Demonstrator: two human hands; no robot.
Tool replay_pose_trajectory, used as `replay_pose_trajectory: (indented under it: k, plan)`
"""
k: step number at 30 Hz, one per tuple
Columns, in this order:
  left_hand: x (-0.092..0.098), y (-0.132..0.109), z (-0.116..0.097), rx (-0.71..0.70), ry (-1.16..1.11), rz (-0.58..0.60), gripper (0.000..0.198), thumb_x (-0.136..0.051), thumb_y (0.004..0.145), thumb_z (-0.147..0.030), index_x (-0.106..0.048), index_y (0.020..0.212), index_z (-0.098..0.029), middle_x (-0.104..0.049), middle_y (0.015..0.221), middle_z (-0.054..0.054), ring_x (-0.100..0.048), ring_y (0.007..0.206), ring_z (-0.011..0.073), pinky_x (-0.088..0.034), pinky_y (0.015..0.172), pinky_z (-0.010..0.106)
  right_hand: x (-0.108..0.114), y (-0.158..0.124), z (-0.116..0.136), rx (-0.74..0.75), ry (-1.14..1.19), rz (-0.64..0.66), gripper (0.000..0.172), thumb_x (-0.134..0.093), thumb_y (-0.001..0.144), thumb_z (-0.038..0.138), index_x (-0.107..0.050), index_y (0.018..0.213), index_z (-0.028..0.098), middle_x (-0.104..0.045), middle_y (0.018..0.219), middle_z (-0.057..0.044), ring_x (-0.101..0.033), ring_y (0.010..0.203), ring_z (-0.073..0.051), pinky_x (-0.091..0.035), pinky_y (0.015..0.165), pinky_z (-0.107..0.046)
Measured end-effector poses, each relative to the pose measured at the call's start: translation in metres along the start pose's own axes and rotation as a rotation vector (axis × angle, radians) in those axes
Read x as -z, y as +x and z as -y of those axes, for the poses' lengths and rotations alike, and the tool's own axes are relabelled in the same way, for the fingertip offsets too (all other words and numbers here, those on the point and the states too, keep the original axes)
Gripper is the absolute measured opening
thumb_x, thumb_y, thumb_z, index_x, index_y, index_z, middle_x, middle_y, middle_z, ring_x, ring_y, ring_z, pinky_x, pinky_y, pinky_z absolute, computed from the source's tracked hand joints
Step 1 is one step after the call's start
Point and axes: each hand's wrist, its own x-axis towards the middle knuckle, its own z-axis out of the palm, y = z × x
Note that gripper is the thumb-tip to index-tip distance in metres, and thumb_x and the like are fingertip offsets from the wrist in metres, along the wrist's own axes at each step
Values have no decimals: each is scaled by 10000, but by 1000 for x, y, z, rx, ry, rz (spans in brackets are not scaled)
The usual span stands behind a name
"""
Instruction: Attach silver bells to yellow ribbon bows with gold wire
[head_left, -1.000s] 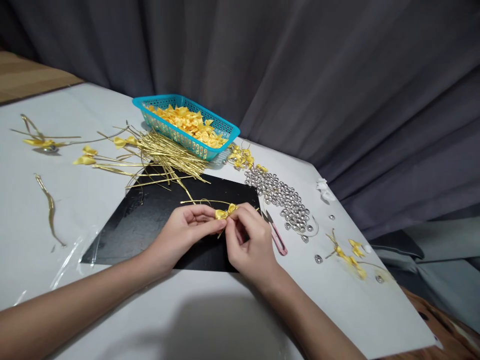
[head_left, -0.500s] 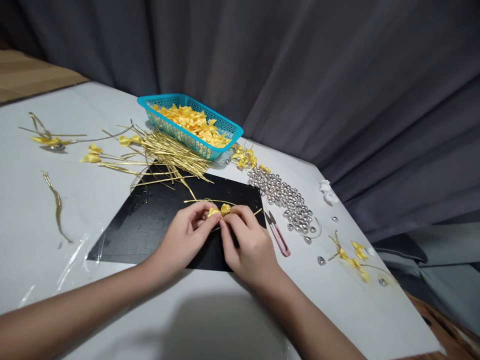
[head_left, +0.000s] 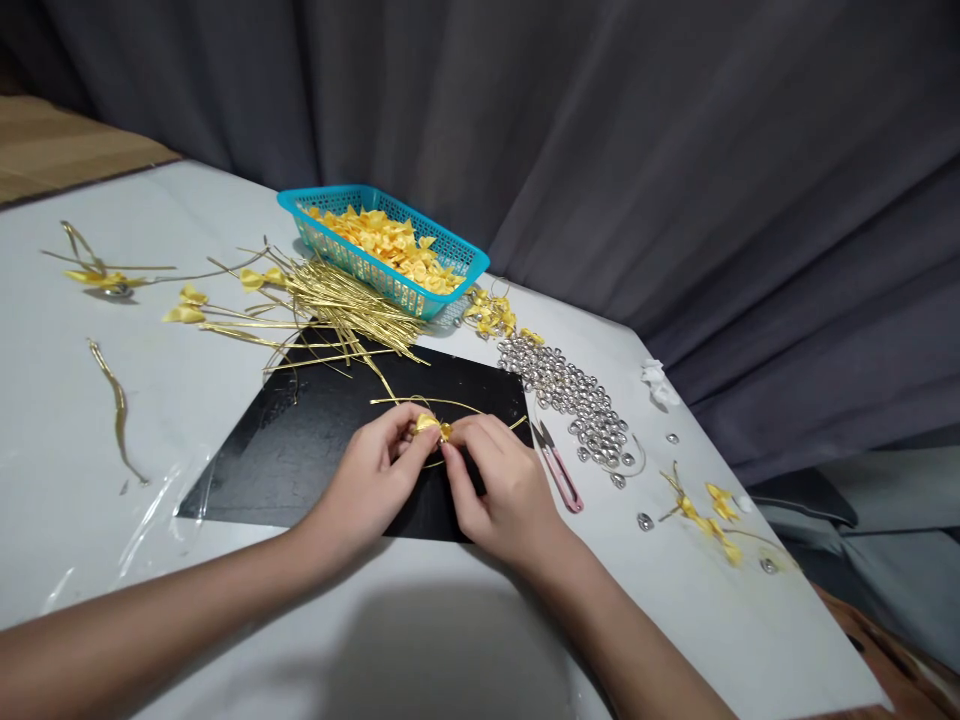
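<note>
Over the black mat [head_left: 247, 470], my left hand [head_left: 379, 460] pinches a small yellow ribbon bow [head_left: 426, 424] between thumb and fingertips. My right hand [head_left: 502, 485] is closed at the bow's right end, thumb and index finger meeting on it; its fingers partly cover that end. A thin gold wire [head_left: 435, 403] runs just beyond the fingertips, and another bit of it shows below them. Whether the wire passes through the bow is hidden by my fingers. To the right of my right hand lie pink-handled thread snips [head_left: 562, 475].
A teal basket [head_left: 480, 262] of yellow bows stands at the back. Before it lies a bundle of gold wire ties [head_left: 352, 308]. Silver heart-shaped pieces [head_left: 570, 390] are heaped on the right. Loose bows with wires [head_left: 701, 520] lie near the right edge of the white table [head_left: 67, 400].
My right fingers have shifted slightly and now cover more of the bow's right end. My left hand keeps its pinch. The whole view has drifted very slightly.
</note>
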Motion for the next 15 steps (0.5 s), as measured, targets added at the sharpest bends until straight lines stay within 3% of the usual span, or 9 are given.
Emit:
replay_pose_trajectory:
  k: [5, 8, 10, 12, 15]
  plan:
    - [1, -1, 3, -12, 91, 0, 185, -485, 820, -353, -521, 781, -176, -532, 753, 1, -479, 703, 155, -374, 659, 279, 4, 1, 7, -123, -34, 21, 149, -395, 906, 172, -536, 861, 148, -538, 891, -97, -579, 723, -171, -477, 584, -278]
    - [0, -1, 5, -21, 131, -8, 180, -476, 825, -352, -518, 783, -181, -532, 748, 3, -495, 709, 162, -379, 670, 290, 3, 2, 8, -82, -141, 33, 170, -379, 914, 176, -541, 878, 138, -547, 882, -105, -581, 713, -188, -452, 533, -279]
    - [0, -1, 6, -31, 145, -7, 175, -469, 830, -350, -510, 778, -188, -521, 733, -3, -498, 699, 161, -385, 665, 291, 2, 2, 7, -44, -190, 28, 164, -378, 909, 165, -537, 882, 135, -566, 965, -142, -589, 820, -224, -467, 592, -304]
    - [-1, -1, 6, -45, 163, -6, 172, -463, 836, -347, -505, 775, -192, -515, 723, -7, -498, 690, 160, -390, 654, 289, 0, 3, 5, -64, -121, 29, 151, -369, 903, 146, -518, 878, 146, -573, 995, -144, -579, 885, -230, -474, 670, -323]
    - [-1, -3, 6, -56, 195, -6, 170, -456, 845, -343, -505, 780, -193, -516, 718, -8, -497, 679, 159, -392, 631, 282, -3, 4, 4, -229, 138, 14, 132, -376, 890, 152, -483, 818, 180, -561, 815, -59, -554, 728, -166, -452, 636, -286]
